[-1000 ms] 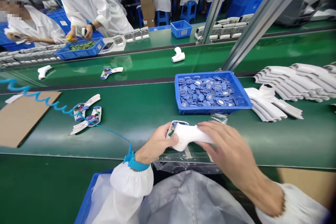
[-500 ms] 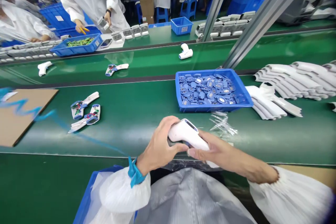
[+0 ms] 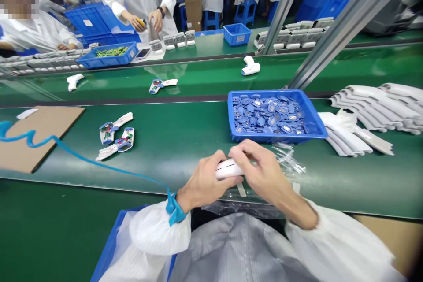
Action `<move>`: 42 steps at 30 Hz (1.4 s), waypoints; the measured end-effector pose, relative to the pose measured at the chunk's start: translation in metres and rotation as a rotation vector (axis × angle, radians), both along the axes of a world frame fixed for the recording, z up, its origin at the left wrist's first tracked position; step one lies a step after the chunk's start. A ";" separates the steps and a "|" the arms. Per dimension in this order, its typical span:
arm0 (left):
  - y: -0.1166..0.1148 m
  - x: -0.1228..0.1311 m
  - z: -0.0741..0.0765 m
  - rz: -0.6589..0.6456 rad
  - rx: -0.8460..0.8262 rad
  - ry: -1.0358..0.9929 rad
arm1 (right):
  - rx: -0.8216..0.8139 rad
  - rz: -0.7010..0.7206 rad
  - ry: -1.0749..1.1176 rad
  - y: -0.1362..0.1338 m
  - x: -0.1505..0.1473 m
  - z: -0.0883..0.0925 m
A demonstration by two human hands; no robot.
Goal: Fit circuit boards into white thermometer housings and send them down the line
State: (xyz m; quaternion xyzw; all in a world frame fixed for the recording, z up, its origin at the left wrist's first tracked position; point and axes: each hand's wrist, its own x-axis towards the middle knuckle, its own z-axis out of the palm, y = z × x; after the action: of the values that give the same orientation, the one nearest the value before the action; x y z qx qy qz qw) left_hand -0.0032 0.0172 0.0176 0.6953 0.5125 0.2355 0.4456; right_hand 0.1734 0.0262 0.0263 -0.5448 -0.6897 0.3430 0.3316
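A white plastic handheld thermometer body [image 3: 229,169] lies on its side between my hands, just above the near edge of the green belt. My left hand [image 3: 211,177] grips its near end. My right hand [image 3: 261,168] wraps over the far part from above, hiding most of the body. A crumpled clear plastic film [image 3: 288,161] lies just beyond my right fingers. A blue wrist strap [image 3: 174,208] circles my left wrist, and its blue coiled cord [image 3: 76,156] runs off to the left.
A blue tray [image 3: 277,138] of blue circuit parts stands ahead on the belt. White housing shells [image 3: 350,134] are stacked to its right. Opened thermometers [image 3: 115,135] lie to the left, near a cardboard sheet [image 3: 36,141]. A co-worker's hands [image 3: 142,22] work across the far belt.
The thermometer has turned from showing its display end to lying on its side. My right hand has moved over it, now covering most of it. The view has shifted slightly.
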 end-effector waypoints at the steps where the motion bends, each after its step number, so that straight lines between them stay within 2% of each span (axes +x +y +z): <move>1: 0.001 0.002 0.000 -0.026 -0.004 -0.035 | 0.078 -0.052 -0.072 0.005 -0.012 0.000; 4: 0.000 0.008 -0.005 -0.056 0.029 0.012 | 0.293 -0.162 -0.283 0.016 -0.037 -0.003; 7: -0.001 0.010 -0.012 0.022 0.136 0.173 | 0.382 -0.216 -0.344 0.021 -0.042 -0.006; 9: -0.001 0.009 -0.015 0.043 0.140 0.151 | 0.390 -0.238 -0.318 0.022 -0.041 -0.007; 12: -0.001 0.009 -0.020 0.002 0.063 0.078 | 0.365 -0.240 -0.297 0.020 -0.041 -0.008; 14: -0.003 0.012 -0.023 -0.011 0.072 0.160 | 0.356 -0.233 -0.323 0.021 -0.044 -0.008; 17: -0.003 0.012 -0.024 0.060 0.124 0.303 | 0.352 -0.223 -0.369 0.029 -0.051 -0.011; 19: 0.005 0.000 -0.018 0.007 0.101 0.298 | 0.341 -0.190 -0.421 0.038 -0.058 -0.015; 22: 0.035 -0.038 0.002 -0.249 0.001 0.265 | 0.323 -0.058 -0.525 0.049 -0.074 -0.026; 24: 0.071 -0.067 0.016 -0.296 -0.067 0.350 | 0.329 0.054 -0.544 0.051 -0.084 -0.034; 26: 0.118 -0.090 0.025 -0.117 -0.040 0.503 | 0.351 0.132 -0.529 0.048 -0.086 -0.037; 28: 0.169 -0.101 0.024 0.084 0.038 0.604 | 0.359 0.181 -0.488 0.044 -0.073 -0.035; 31: 0.236 -0.101 0.008 0.416 0.145 0.743 | 0.348 0.117 -0.346 0.046 -0.030 -0.019; 33: 0.264 -0.095 -0.007 0.569 0.163 0.802 | 0.335 0.000 -0.324 0.058 0.002 -0.006; 35: 0.280 -0.089 -0.017 0.627 0.154 0.837 | 0.304 -0.073 -0.404 0.078 0.027 0.004; 37: 0.286 -0.084 -0.018 0.621 0.153 0.875 | 0.214 -0.060 -0.542 0.099 0.037 0.008; 40: 0.279 -0.084 -0.004 0.569 0.183 0.956 | 0.032 -0.033 -0.794 0.124 0.030 0.006; 42: 0.262 -0.090 0.011 0.525 0.199 1.016 | -0.027 -0.049 -0.886 0.131 0.020 0.002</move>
State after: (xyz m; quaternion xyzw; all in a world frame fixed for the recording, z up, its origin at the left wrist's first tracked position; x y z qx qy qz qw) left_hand -0.0932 0.2792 0.0282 0.6092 0.7927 0.0221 0.0027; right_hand 0.1933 0.1569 0.0285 -0.6596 -0.7476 0.0773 0.0050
